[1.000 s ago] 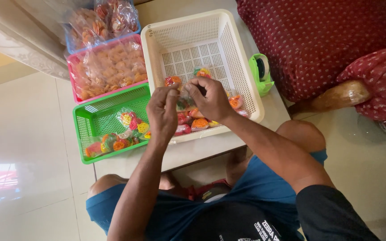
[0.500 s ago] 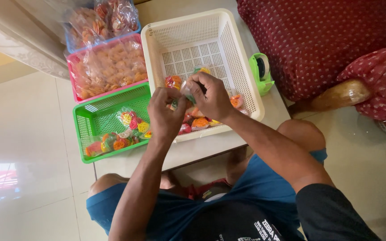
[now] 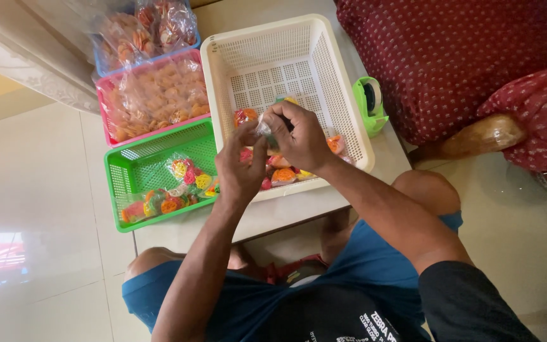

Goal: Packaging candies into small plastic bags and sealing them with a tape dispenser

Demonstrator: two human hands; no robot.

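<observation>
1. Head view: right hand [image 3: 299,140] pinches the small clear snack packet [image 3: 266,130] over the white basket [image 3: 343,88].
2. Left hand [image 3: 238,166] has slid lower; its fingers now loosely touch the packet's underside.

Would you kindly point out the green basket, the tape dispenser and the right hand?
green basket [image 3: 135,166]: head view, bare mesh floor.
tape dispenser [image 3: 370,101]: head view, green body.
right hand [image 3: 302,140]: head view, back of hand.

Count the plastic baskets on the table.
4. White basket in the middle, under both hands; green basket left of it; pink basket behind the green; blue basket farthest back, partly cut off. Others may be out of view.
</observation>
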